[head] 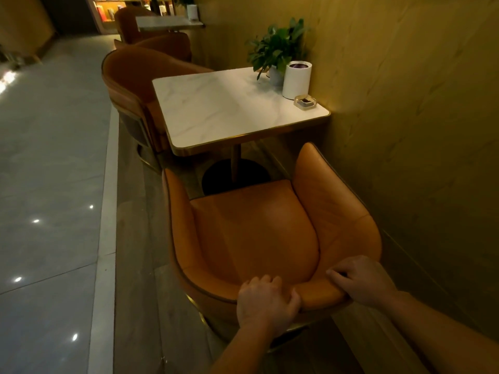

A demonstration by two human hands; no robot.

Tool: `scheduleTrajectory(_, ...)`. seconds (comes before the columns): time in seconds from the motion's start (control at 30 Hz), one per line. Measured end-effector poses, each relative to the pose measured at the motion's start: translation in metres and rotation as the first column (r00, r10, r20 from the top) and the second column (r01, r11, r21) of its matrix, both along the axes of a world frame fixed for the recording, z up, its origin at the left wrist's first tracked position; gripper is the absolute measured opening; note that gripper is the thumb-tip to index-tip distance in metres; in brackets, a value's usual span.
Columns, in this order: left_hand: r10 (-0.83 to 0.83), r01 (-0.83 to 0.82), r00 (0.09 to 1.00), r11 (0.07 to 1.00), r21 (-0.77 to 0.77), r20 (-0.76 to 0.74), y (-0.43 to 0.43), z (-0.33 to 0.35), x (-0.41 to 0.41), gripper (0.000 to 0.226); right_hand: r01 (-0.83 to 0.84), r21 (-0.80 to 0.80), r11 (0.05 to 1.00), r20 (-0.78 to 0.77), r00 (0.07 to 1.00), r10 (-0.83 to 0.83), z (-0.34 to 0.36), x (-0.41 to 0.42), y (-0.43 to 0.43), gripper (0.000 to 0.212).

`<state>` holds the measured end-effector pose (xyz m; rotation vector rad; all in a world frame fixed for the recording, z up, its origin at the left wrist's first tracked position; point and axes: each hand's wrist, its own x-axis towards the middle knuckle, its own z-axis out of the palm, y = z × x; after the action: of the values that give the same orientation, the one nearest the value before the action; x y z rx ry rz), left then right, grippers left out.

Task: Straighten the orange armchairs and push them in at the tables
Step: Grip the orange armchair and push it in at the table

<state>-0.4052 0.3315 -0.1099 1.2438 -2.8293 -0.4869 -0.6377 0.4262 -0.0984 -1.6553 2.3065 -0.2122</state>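
Orange leather armchair | rounded back gripped: left hand, right hand

The marble table bears potted plant, white canister, ashtray.

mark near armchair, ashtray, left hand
near armchair [253,228], head view, middle of the seat cushion
ashtray [305,102], head view, centre of the dish, on the table corner by the wall
left hand [266,303], head view, back of the hand, on the backrest rim

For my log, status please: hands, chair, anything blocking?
Gripping armchair backrest: left hand, right hand. Seat not yet under table. Ahead pedestal base, wall close right.
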Motion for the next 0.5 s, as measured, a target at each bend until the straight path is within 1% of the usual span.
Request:
scheduleTrajectory(0.07,0.006,-0.006,1.000,1.000,0.009,-0.009,-0.006,0.001,-0.013,0.063,-0.005,-0.008,1.000,0.014,1.000,0.005,0.001,-0.013,-0.007,0.040)
scheduleTrajectory(0.1,0.006,-0.006,1.000,1.000,0.006,-0.016,-0.010,0.001,-0.019,0.062,0.003,-0.006,1.000,0.019,1.000,-0.003,0.000,-0.020,-0.010,0.042)
scheduleTrajectory(0.23,0.021,-0.021,0.999,1.000,-0.012,-0.050,-0.022,0.000,-0.044,0.058,0.019,-0.002,1.000,-0.002,1.000,-0.019,-0.003,-0.050,-0.027,0.038)
scheduleTrajectory(0.3,0.025,-0.028,0.996,0.999,-0.031,-0.082,-0.028,-0.001,-0.055,0.056,0.025,0.026,0.999,-0.028,0.999,-0.024,-0.002,-0.062,-0.037,0.036)
scheduleTrajectory(0.37,0.028,-0.033,0.994,0.998,-0.053,-0.101,-0.033,-0.003,-0.066,0.055,0.019,0.054,0.998,-0.069,0.998,-0.015,-0.001,-0.073,-0.045,0.025)
scheduleTrajectory(0.5,0.051,-0.058,0.993,0.996,-0.065,-0.104,-0.040,-0.008,-0.080,0.055,0.000,0.029,1.000,-0.104,0.995,0.003,-0.006,-0.087,-0.054,0.031)
